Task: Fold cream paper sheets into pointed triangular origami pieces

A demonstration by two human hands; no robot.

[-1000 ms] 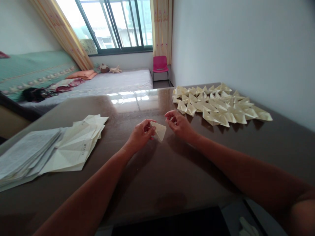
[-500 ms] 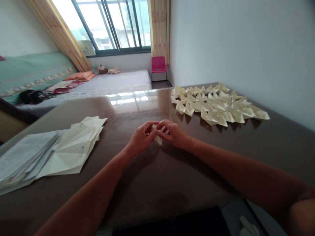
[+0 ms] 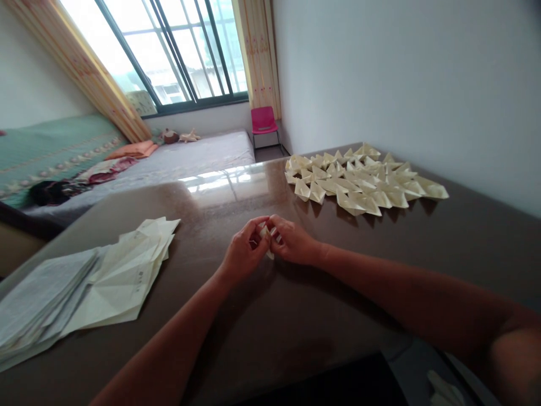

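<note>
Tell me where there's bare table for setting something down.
Bare table lies between the left forearm and right forearm, between the paper stack and left hand, and between the right forearm and the folded pieces. Crowded: the left under the stack, the far right under the pieces, and the middle, where left hand and right hand hold a folded paper.

Left hand [image 3: 244, 251] and right hand [image 3: 296, 243] together over glossy brown table [image 3: 262, 332], fingertips meeting. Small folded paper [image 3: 265, 232] pinched between, mostly hidden by fingers. Beyond hands, to right: cluster of pale folded-paper pieces [image 3: 359, 186], pointed tips up, rough rows. To left: creased cream sheets [image 3: 122, 276], overlapping stack of greyish sheets [image 3: 42, 287]. Behind table: bed [image 3: 207, 151], pink chair [image 3: 264, 122], window [image 3: 169, 51] between patterned curtains [image 3: 260, 56].
</note>
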